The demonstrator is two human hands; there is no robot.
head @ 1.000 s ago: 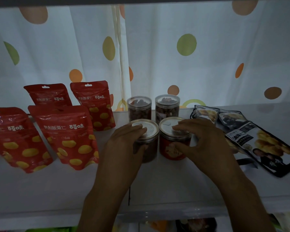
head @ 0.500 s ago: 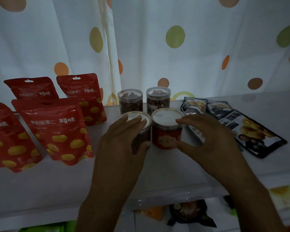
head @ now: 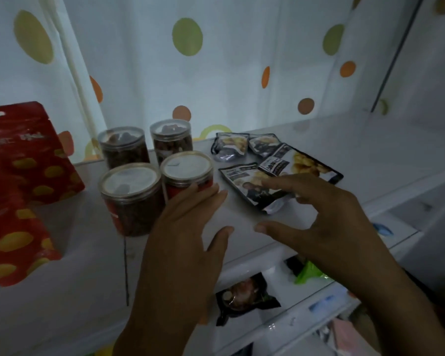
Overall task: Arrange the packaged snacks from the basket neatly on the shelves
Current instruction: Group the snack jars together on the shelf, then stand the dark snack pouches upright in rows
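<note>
Off lids (head: 186, 164) now: left hand (head: 188, 227) spread, perhaps brushing red jar (head: 176, 190); right hand (head: 319, 219) spread over dark packets (head: 242, 178).

Four jars stand in a two-by-two block on the shelf (head: 242, 217): back-left jar (head: 123, 147), back-right jar (head: 171, 138), front-left jar (head: 131, 196) and front-right jar (head: 188, 170), close together. To their left stand two snack pouches, the rear pouch (head: 28, 155) behind the near pouch (head: 10, 240). To the right lie flat packets: two small packets (head: 231, 145) at the back, a large packet (head: 301, 163) before them, and a near packet (head: 252, 186) in front of it. A curtain (head: 216, 73) hangs behind. The left hand (head: 185, 237) is just before the front-right jar; the right hand (head: 326, 222) overlaps the near packet's front edge. On the shelf below lies another packet (head: 244, 296).
</note>
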